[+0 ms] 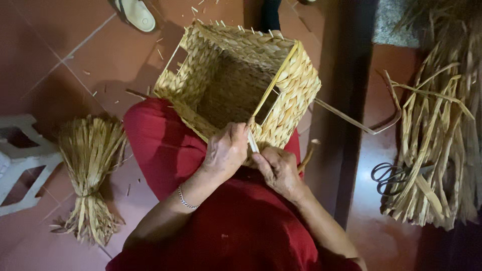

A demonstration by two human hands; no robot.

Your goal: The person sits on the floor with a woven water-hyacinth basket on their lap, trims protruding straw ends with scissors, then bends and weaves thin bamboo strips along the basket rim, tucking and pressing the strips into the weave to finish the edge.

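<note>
A square woven straw basket [296, 80] rests on my lap, its opening turned toward me and its rim partly unwoven. At the near rim corner my left hand [226, 150] pinches a pale flat straw strand [252, 143]. My right hand [276, 170] is closed against the same corner, fingers on the strand's lower end. A long strand [351, 118] trails from the basket off to the right. A thin bracelet sits on my left wrist. My legs are covered in red cloth [160, 145].
A tied bundle of straw [90, 170] lies on the red tile floor at left, beside a white plastic stool [22, 160]. A big heap of loose straw [437, 145] lies at right with black scissors [389, 175] against it. A sandal [135, 12] sits at the top.
</note>
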